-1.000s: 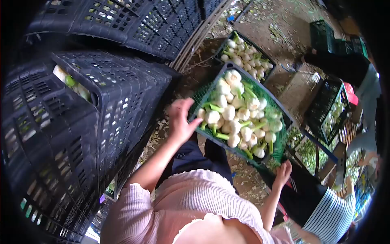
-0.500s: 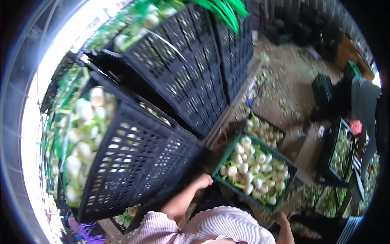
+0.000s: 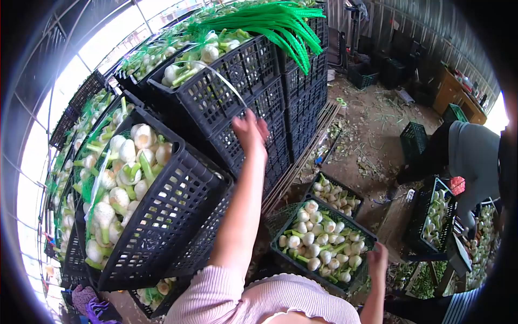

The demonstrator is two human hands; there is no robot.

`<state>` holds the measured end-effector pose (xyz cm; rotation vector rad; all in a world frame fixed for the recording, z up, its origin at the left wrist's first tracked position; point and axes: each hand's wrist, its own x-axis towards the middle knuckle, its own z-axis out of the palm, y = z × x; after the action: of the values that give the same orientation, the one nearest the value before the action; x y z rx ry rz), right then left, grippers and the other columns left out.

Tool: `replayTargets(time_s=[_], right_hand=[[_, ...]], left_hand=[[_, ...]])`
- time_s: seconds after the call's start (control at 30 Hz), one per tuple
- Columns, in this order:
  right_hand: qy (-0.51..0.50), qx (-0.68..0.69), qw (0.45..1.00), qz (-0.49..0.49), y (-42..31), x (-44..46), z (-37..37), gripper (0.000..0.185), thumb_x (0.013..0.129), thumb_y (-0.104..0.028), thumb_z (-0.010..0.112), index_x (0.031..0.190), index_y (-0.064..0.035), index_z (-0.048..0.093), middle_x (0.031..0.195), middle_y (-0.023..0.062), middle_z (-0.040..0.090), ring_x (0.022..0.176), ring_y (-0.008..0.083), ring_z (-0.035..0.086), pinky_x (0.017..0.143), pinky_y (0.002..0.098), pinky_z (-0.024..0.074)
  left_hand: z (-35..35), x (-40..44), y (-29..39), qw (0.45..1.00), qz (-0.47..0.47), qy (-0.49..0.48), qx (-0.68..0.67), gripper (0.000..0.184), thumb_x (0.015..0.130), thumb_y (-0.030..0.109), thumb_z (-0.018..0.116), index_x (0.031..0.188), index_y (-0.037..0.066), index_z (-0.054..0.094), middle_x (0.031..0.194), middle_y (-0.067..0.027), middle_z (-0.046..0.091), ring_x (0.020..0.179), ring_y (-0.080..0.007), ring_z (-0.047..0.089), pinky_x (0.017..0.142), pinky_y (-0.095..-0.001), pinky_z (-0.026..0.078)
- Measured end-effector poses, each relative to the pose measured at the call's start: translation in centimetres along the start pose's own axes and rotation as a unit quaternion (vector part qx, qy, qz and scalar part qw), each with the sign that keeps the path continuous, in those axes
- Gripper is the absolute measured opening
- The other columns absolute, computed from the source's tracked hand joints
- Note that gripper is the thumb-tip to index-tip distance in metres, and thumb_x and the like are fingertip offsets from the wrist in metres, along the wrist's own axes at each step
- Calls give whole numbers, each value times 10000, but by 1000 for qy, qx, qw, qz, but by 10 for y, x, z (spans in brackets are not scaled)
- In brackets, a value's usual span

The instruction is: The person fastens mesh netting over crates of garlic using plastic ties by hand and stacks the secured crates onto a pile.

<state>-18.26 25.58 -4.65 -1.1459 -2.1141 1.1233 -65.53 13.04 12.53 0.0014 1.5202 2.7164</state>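
Observation:
My left hand point(image 3: 250, 131) is raised at the side of a stacked black crate point(image 3: 226, 102), its fingers apart. Close by its fingertips is the lower end of a thin white strap point(image 3: 224, 80); I cannot tell whether they touch. My right hand point(image 3: 377, 258) is by the right corner of a low dark green crate point(image 3: 294, 258), fingers loosely bent and nothing visible in them. White bulbs with cut green stems point(image 3: 324, 242), which look like onions, fill that crate. Green netting point(image 3: 286, 216) hangs about its left corner.
A tall black crate of bulbs point(image 3: 156, 216) stands at the left. Long green net sleeves point(image 3: 270, 24) drape over the stack. Another filled crate point(image 3: 337, 197) sits behind the low one. At the right, a person in grey point(image 3: 475, 156) bends beside a black crate point(image 3: 431, 221).
My left hand has left the low crate's end and risen to the stacked crates. My right hand has moved up along the low crate's right side. The view has steadied.

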Motion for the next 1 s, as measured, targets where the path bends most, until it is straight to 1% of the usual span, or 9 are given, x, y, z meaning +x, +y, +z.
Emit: replayTargets(time_s=[0.17,0.27,0.4,0.43,0.5,0.63,0.77,0.93,1.0], right_hand=[[-156,-60,984,-55,-73,-4,41,418,711,-26,620,1099,-71,470,1064,109,484,905,241,522,746,328,448],[-176,47,983,-33,-92,15,43,473,732,-85,632,1165,-82,443,1128,96,485,1030,235,482,815,331,411],[-222,354,908,31,-140,46,37,721,737,-257,655,1292,1,274,1177,126,452,1120,201,406,970,325,265],[-266,363,893,12,-139,51,43,685,758,-247,637,1291,-11,275,1108,106,503,1062,192,461,934,311,321],[-255,333,898,136,-141,40,43,298,832,-233,550,1037,-18,536,697,-5,535,615,66,499,565,193,394],[15,453,865,217,-56,-5,9,224,861,-269,501,911,-59,562,547,-100,275,446,2,238,385,168,194],[223,372,856,280,42,-58,-59,240,848,-237,524,1010,-67,570,529,-115,269,414,-14,197,353,160,135],[120,87,922,359,94,-94,-52,630,760,-285,629,1257,-16,351,1048,112,529,931,172,498,826,288,384],[-3,36,926,377,127,-113,-28,734,726,-326,653,1274,-2,289,1026,133,524,936,201,498,809,318,398]], left_hand=[[53,111,23,997,9,-50,-55,186,806,245,544,796,60,544,601,-27,526,488,-107,505,434,-232,420],[53,31,-18,825,453,-100,321,134,753,117,476,702,56,583,583,-94,512,555,-207,509,515,-345,417],[-24,-187,-86,642,110,-644,401,156,771,193,474,707,75,554,748,-117,583,662,-289,566,625,-403,430],[-44,-221,-87,485,39,-716,501,180,787,212,468,743,72,571,782,-121,595,705,-279,571,648,-390,433],[-109,-275,-147,442,-38,-770,458,195,788,216,497,784,43,586,813,-121,596,777,-254,579,682,-368,433],[-144,-245,-105,698,-113,-570,419,517,613,71,703,1069,29,462,1019,-121,449,713,-226,527,684,-325,441],[-224,-186,-131,695,84,-328,634,766,647,368,708,1206,3,331,1162,-232,342,1072,-362,360,917,-402,312],[-249,-180,-182,646,94,-193,732,880,653,387,706,1287,15,222,1088,-209,453,1040,-313,430,897,-412,349],[-248,-174,-196,740,-211,-189,610,628,727,298,648,1197,5,351,899,-140,521,827,-263,506,758,-367,417]])
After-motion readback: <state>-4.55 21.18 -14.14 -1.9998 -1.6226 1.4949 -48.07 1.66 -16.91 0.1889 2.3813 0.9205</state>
